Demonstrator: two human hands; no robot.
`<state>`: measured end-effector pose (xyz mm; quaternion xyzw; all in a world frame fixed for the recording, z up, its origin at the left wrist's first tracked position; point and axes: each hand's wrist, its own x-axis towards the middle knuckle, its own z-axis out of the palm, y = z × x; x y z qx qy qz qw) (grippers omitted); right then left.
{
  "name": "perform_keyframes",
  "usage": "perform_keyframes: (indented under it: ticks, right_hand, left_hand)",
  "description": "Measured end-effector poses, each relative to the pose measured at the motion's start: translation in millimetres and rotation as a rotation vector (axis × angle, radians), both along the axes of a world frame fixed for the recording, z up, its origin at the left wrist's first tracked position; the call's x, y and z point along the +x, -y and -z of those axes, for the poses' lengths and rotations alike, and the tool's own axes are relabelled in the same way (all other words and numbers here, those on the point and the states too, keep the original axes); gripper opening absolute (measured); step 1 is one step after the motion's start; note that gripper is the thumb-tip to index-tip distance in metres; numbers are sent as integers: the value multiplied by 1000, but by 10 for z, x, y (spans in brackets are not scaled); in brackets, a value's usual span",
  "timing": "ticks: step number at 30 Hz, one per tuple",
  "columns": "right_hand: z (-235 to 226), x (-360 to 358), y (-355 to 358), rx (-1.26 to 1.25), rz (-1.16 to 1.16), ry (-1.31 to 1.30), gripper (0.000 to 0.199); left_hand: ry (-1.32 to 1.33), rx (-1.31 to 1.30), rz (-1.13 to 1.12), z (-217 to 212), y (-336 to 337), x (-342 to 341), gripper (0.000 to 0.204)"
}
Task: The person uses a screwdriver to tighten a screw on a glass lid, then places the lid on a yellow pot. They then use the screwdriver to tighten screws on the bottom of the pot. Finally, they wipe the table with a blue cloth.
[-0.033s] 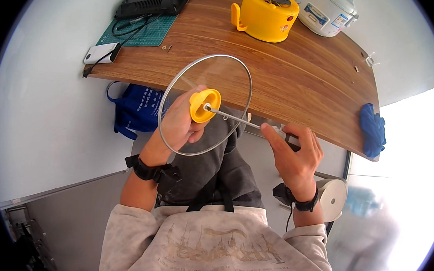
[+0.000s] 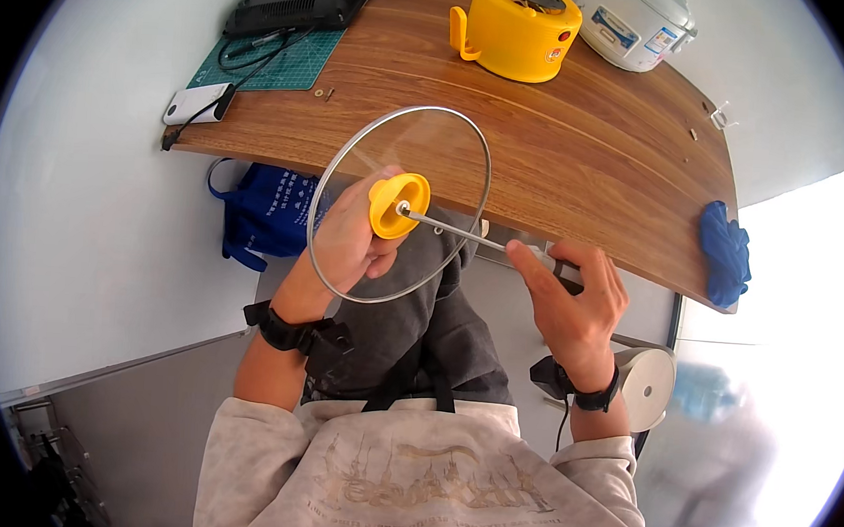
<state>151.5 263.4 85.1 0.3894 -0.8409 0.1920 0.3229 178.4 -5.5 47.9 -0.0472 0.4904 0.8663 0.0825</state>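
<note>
**Mid-job: screwdriver (image 2: 461, 230) tip at the middle of a lid's yellow knob (image 2: 386, 215)**

A worktop (image 2: 573, 166) of brown, streaky wood grain spans the upper view. Along its far edge stand a rounded white cooker (image 2: 630, 30) and, just left of it, a squat, glossy yellow pot (image 2: 522, 43) with a loop handle. A crumpled blue cloth (image 2: 724, 255) hangs at the near right corner.

The lid (image 2: 447, 164), a clear glass disc in a thin, shiny metal rim, is held tilted in the air by the near edge, left of its middle. Seen through the glass, the left hand (image 2: 344, 235) is curled around the knob from the left. The right hand (image 2: 579, 307) grips the screwdriver's dark handle; its slim metal shaft crosses the rim.

The knob, smooth and probably plastic, is cupped like a shallow bowl. In it sits a tiny, pale round fitting (image 2: 402, 207). So far, the knob is at the lid's centre and the tip meets the fitting. Work on that fitting looks unfinished; whether it is being tightened or loosened does not show.
</note>
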Motion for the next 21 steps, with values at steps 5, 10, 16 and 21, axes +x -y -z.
perform_keyframes:
  ticks: [5,10,16,21]
  right_hand:
    - [-30,3,-21,30,6,-23,58]
    - [-32,-17,-52,-2,11,-50,55]
    - [-21,-31,-56,0,0,-68,51]
    - [-86,-38,-62,56,-13,-114,52]
  left_hand:
    - [-47,144,120,52,133,3,36]
    - [11,-190,-2,20,36,12,34]
    - [-15,-825,-13,-102,-20,28,43]
    - [28,-116,108,-123,61,21,36]
